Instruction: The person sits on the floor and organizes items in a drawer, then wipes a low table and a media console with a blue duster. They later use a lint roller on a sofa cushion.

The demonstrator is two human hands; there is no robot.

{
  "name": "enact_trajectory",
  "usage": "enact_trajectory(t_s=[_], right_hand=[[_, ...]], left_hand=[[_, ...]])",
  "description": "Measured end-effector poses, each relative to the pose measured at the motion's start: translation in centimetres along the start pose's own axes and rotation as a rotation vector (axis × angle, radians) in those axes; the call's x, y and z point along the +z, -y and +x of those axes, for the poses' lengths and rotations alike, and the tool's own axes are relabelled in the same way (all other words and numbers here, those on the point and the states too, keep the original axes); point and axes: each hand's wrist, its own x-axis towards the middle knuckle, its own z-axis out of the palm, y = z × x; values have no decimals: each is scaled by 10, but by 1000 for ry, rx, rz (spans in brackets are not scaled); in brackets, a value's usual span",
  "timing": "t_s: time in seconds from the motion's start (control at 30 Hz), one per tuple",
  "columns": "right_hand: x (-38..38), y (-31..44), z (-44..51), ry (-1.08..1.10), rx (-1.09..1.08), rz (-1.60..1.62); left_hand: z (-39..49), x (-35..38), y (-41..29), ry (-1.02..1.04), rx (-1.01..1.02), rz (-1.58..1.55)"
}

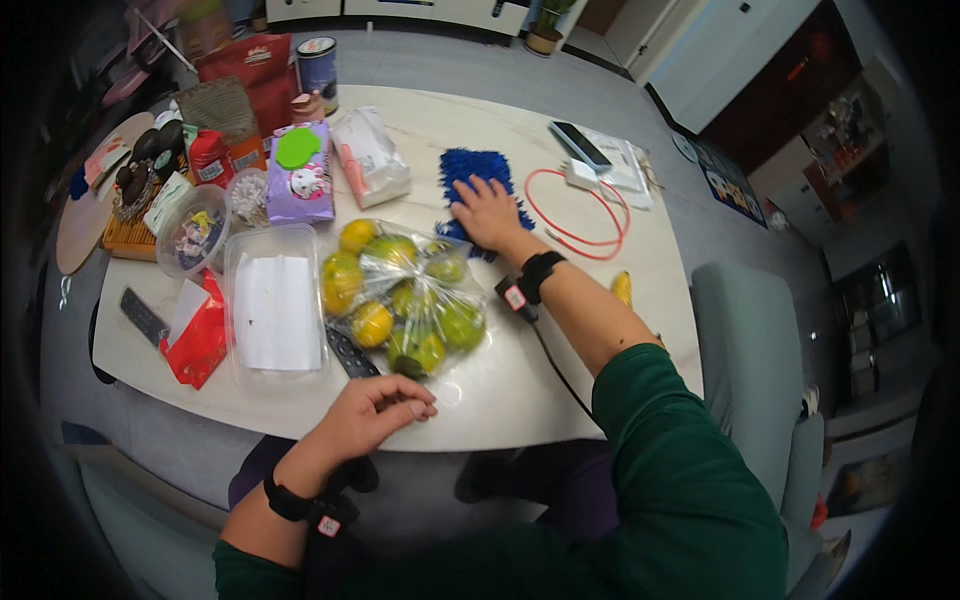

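My right hand point(489, 215) lies palm down with spread fingers on a blue shaggy cloth point(472, 166) on the marble-patterned table point(480, 420). Near the table's front edge, my left hand point(382, 412) is held with its fingers loosely curled; whether anything lies inside them is hidden. Just beyond it sits a clear plastic bag of green and yellow citrus fruit point(409, 300). A black remote control point(349, 352) is partly covered by this bag. To the bag's left is a clear plastic container point(277, 315) with white paper inside. A red charging cable point(574, 251) loops right of the cloth.
A smartphone point(581, 145) and white charger point(581, 174) lie at the back right, a banana point(622, 288) near the right edge. Purple wipes point(300, 180), a white tissue pack point(371, 157), a candy tub point(193, 232) and a red wrapper point(196, 337) crowd the left. A grey sofa point(746, 375) stands right.
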Motion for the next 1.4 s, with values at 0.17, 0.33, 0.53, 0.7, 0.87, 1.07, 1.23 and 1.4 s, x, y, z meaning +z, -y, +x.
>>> enact_trajectory(t_s=[0.17,0.33,0.53,0.7,0.87,1.07,1.23,1.4], right_hand=[[-9,9,-117,-90,-31,88],[-22,11,-209,-169,102,131],[-37,-1,-281,-107,129,124],[-73,-34,-315,-277,-164,553],[-116,-93,-340,-107,17,34],[-127,-145,-304,225,284,523],[-120,-148,-281,358,470,514],[-122,-149,-285,476,608,527]], left_hand=[[14,23,8,2,86,99],[20,62,19,101,48,346],[36,101,29,240,158,580],[53,115,29,265,307,718],[57,116,30,245,324,826],[71,143,38,359,105,380],[94,196,63,371,-271,-289],[137,233,83,281,-385,-680]])
